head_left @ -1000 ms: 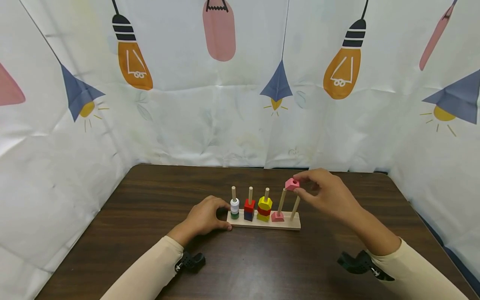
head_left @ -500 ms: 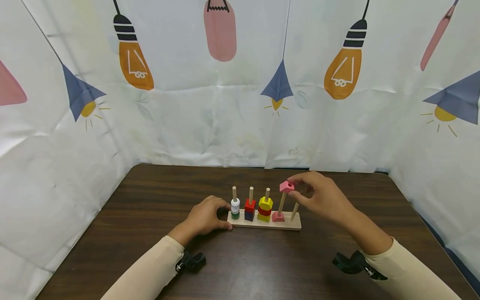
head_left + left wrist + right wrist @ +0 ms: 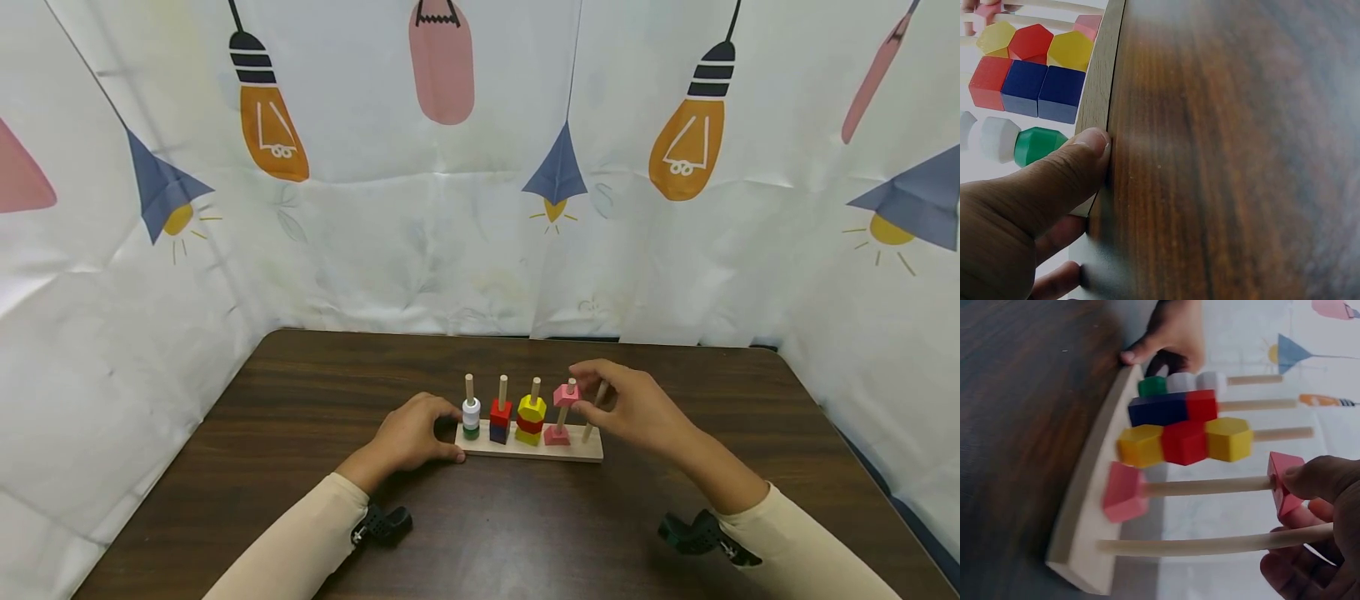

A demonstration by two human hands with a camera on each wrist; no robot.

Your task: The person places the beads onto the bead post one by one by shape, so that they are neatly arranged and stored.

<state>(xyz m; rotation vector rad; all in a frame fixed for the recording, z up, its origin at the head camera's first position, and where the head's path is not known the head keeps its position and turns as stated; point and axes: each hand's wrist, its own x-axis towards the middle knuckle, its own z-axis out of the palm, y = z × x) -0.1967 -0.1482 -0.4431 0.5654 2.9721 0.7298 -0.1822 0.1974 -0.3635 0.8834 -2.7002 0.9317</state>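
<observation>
My left hand (image 3: 415,431) grips the left end of a wooden peg board (image 3: 517,451), its thumb on the front edge. My right hand (image 3: 636,407) pinches a pink block (image 3: 566,397) near the top of the fourth peg, whose tip pokes out above it. Another pink block (image 3: 1125,495) sits at that peg's foot. The fifth peg (image 3: 1229,545) is bare and passes close to the right fingers. Further left stand a stack of yellow and red blocks (image 3: 1185,442), a stack of red and dark blue blocks (image 3: 1025,87), and white beads (image 3: 470,412) over a green bead (image 3: 1038,146).
The peg board rests on a dark brown wooden table (image 3: 480,525). Behind it and at the sides hangs a white curtain (image 3: 360,250) printed with lamps and bulbs. Each wrist carries a black strap device (image 3: 382,523).
My right hand has moved left and down, bringing the pink block from above the fourth peg onto its upper end. The left hand stays on the peg board's end.
</observation>
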